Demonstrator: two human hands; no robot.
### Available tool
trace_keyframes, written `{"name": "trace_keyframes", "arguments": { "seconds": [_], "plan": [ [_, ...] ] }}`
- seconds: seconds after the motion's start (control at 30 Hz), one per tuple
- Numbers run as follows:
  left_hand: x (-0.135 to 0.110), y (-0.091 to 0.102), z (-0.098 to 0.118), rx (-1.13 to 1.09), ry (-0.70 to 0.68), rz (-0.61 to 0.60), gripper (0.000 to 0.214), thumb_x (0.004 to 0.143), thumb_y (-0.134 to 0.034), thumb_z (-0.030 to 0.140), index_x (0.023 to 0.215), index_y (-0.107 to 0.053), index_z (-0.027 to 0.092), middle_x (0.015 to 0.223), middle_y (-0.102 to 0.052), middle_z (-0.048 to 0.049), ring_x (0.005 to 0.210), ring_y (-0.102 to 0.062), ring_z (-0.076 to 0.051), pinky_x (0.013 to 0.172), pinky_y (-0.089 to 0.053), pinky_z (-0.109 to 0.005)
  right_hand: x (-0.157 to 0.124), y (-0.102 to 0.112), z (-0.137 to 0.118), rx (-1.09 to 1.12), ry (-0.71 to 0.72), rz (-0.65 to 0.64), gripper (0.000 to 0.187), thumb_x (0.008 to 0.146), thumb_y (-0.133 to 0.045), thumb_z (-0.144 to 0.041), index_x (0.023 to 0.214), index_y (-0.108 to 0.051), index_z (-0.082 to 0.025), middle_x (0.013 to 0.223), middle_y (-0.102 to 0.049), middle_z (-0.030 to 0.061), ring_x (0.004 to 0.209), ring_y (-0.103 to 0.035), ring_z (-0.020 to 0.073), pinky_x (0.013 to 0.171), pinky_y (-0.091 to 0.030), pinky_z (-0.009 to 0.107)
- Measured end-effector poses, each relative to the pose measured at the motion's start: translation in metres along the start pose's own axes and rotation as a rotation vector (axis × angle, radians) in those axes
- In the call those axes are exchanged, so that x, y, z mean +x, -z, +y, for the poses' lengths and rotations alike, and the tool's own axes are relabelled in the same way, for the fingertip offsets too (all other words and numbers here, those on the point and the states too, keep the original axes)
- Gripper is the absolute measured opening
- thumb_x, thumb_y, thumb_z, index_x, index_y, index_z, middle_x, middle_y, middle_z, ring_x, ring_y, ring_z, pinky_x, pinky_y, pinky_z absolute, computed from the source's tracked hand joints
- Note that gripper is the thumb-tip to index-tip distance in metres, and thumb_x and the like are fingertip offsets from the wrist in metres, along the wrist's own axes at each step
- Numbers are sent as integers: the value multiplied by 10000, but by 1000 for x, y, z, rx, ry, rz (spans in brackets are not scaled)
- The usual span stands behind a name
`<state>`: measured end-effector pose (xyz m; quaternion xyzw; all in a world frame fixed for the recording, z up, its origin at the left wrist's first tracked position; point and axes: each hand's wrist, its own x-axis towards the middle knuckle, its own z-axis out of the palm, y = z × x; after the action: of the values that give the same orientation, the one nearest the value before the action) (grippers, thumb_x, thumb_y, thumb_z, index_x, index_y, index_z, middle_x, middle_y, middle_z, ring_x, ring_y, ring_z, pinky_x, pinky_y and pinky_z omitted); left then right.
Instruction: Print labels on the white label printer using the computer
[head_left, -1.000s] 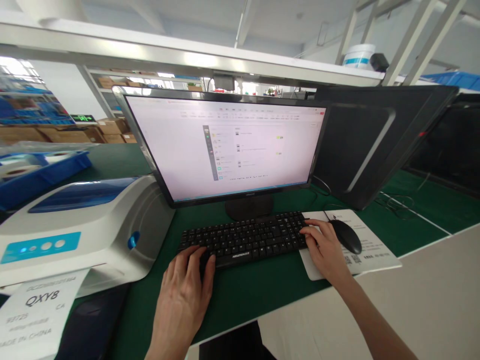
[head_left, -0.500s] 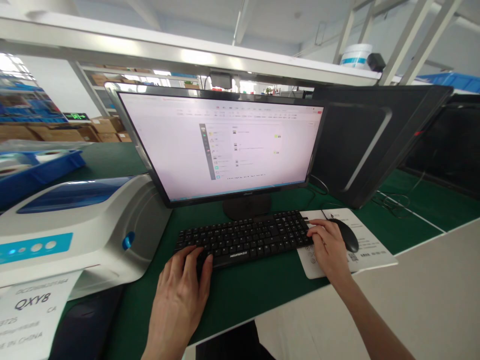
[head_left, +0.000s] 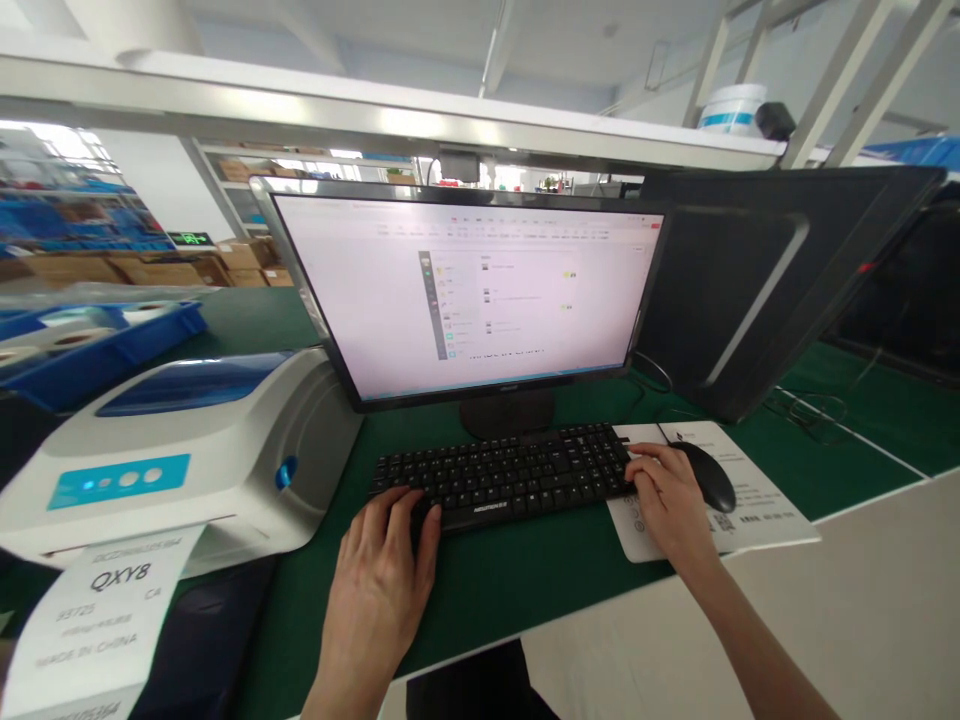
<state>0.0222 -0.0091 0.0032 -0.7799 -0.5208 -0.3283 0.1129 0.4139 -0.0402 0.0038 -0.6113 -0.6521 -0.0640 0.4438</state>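
Observation:
My left hand (head_left: 379,580) lies with fingers stretched over the left end of a black keyboard (head_left: 506,472), fingertips on the keys, holding nothing. My right hand (head_left: 667,495) rests at the keyboard's right end, fingers apart on the keys, just left of a black mouse (head_left: 709,477) that sits on a white printed mat (head_left: 750,500). Behind the keyboard stands a lit monitor (head_left: 469,290) showing a pale window with small icons.
A white and blue label printer (head_left: 187,450) stands to the left with a printed label (head_left: 105,610) hanging from its slot. A second dark monitor (head_left: 757,280) seen from behind stands on the right. Blue trays (head_left: 97,345) sit far left on the green mat (head_left: 510,575).
Both hands stay on the keyboard; the right hand has slid slightly right towards the mouse. The view has shifted a little as my head moved.

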Motion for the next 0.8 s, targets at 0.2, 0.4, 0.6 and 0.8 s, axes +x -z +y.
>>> {"name": "trace_keyframes", "arguments": {
  "seconds": [0.2,0.4,0.6,0.8],
  "plan": [
    [1,1,2,-9,12,2,290,1113,-600,366,1361,-591,216,1338,-697,-157,1258,-687,-361,1065,-586,-574,-2,-1,5,-12,-2,-17,301,1111,-472,-299,913,-694,-258,1304,-671,59,1207,-575,327,1051,-487,571],
    [2,2,2,-19,11,19,275,1108,-601,365,1346,-601,227,1330,-700,-153,1239,-698,-358,1054,-595,-573,-2,-1,6,-16,-15,-27,312,1118,-469,-314,919,-703,-258,1310,-672,59,1200,-578,326,1047,-485,577],
    [0,1,0,-14,4,5,297,1108,-607,374,1359,-594,216,1331,-699,-157,1233,-691,-363,1056,-590,-581,-1,-2,3,-6,-31,-16,321,1104,-464,-280,885,-696,-248,1301,-675,68,1214,-574,324,1062,-483,571],
    [0,-3,-6,-41,-34,26,294,1107,-586,399,1352,-602,236,1326,-698,-160,1232,-688,-374,1054,-591,-592,0,-2,5,-17,-28,5,336,1106,-454,-264,876,-699,-247,1296,-678,68,1213,-585,305,1072,-506,542]
  ]
}}
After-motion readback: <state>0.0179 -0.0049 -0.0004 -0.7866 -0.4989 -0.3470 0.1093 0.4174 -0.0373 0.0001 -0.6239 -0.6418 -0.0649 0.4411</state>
